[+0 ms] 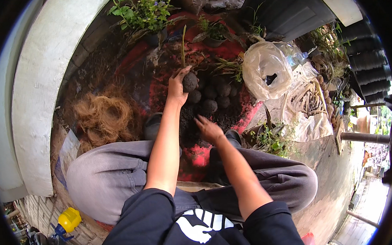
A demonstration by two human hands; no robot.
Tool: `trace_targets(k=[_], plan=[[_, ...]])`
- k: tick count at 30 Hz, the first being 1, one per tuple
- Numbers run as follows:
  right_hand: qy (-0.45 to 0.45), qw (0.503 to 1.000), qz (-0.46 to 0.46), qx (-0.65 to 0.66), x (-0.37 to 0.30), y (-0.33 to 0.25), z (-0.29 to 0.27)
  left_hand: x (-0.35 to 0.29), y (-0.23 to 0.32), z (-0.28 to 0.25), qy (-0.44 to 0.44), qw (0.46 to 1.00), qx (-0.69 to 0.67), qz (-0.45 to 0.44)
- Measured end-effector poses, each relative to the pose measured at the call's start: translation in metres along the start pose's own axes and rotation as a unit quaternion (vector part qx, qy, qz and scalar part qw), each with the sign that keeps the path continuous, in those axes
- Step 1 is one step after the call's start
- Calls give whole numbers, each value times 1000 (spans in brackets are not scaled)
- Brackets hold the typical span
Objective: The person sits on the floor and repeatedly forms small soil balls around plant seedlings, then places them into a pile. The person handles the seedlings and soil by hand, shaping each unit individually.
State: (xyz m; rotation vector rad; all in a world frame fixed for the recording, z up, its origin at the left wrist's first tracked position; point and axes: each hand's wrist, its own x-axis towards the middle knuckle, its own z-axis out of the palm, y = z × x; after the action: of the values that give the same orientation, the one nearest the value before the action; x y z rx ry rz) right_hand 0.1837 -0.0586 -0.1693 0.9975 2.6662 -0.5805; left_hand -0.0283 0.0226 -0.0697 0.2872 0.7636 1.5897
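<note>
In my left hand [178,87] is a dark round soil ball [190,82], with my fingers closed round its left side. A thin green stem [183,46] stands up just beyond that hand; whether it grows from the ball I cannot tell. Several similar soil balls [209,106] lie grouped to the right of the held one. My right hand [209,130] is low over loose dark soil [188,121], fingers stretched out and holding nothing I can see. Under the soil spreads a red sheet [200,154], partly covered.
Brown coconut-like fibre [105,117] is heaped at left. A clear plastic bag [266,69] and a plastic bottle [292,54] are at far right. Potted plants [144,13] line the back. A pale wall [42,88] bounds the left; a yellow-and-blue object [69,220] lies behind my left knee.
</note>
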Motion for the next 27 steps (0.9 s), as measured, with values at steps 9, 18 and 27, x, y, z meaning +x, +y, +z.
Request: trace_targets(k=[9, 18, 27], plan=[[22, 999, -29, 8, -14, 9, 23, 0, 6, 2, 31, 997, 70, 22], [184, 897, 181, 358, 11, 18, 10, 0, 0, -4, 49, 998, 38, -18], [142, 885, 160, 413, 0, 22, -17, -1, -8, -10, 56, 996, 62, -44]])
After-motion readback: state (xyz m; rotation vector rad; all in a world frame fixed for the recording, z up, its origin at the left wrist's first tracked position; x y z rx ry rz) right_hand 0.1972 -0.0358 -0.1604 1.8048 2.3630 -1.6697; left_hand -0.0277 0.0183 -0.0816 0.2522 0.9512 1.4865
